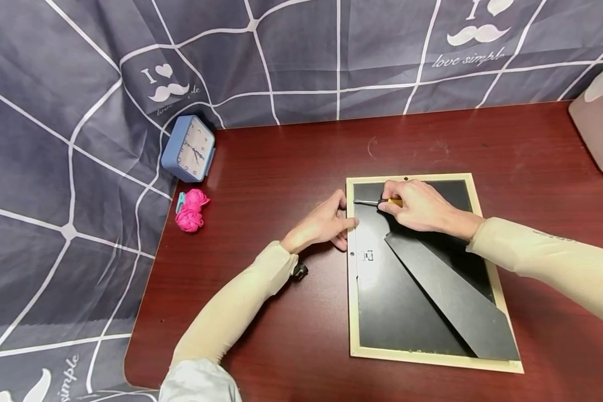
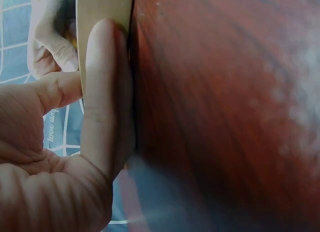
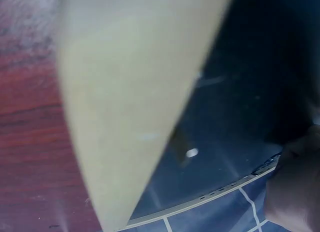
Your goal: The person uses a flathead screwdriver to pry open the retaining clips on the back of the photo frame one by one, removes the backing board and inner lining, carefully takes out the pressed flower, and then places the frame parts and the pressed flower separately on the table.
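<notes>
Steadily now: the screwdriver [image 1: 369, 202] lies low over the black backing board [image 1: 399, 307], near its upper left corner, its tip right by the inner edge of the cream frame [image 1: 353, 318]; whether it bites there I can't tell. My right grip [image 1: 424, 206] is clamped on the yellow-and-black handle. My left grip [image 1: 326, 219] is apart, 1 straight finger along the frame's outer side and the thumb at the rim. As I judge it, working that edge well calls for a shallow angle, small pressure, the frame braced against my push and that thumb well clear of the tip's path. Lower down, a dark support leg [image 1: 452, 296] slants across the board. Farther out on the desk [image 1: 266, 162] stand a blue clock [image 1: 193, 148] and 2 pink pompoms [image 1: 191, 209].
</notes>
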Demonstrator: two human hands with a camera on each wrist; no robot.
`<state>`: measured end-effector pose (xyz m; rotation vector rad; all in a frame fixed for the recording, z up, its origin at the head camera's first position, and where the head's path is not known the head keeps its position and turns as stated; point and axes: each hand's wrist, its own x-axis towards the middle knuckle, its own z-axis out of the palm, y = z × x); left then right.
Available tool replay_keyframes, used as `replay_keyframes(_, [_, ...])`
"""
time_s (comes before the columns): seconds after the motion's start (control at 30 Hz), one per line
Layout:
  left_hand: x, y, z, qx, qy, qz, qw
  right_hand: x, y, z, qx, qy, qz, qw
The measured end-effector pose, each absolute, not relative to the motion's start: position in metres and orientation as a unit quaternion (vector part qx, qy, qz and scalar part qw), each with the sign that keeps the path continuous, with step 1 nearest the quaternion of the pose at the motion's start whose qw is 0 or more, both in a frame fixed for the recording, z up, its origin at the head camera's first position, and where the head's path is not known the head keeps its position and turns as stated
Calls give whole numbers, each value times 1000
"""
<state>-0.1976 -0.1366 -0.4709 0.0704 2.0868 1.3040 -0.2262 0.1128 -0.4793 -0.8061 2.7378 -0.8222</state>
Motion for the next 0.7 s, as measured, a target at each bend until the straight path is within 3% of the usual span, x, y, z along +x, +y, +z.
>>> replay_keyframes(0.37, [-202, -135, -466, 39, 801, 490, 342, -226, 117, -479, -280, 915, -284, 63])
replay_keyframes(0.47, [-206, -133, -461, 41, 819, 473, 322, -219, 127, -475, -262, 920, -285, 58])
replay_keyframes(0.53, [-211, -131, -458, 58, 858, 435, 266, -211, 137, -470, -242, 925, -286, 61])
replay_keyframes(0.7, [-228, -118, -449, 125, 953, 266, 66, -186, 158, -454, -185, 932, -303, 74])
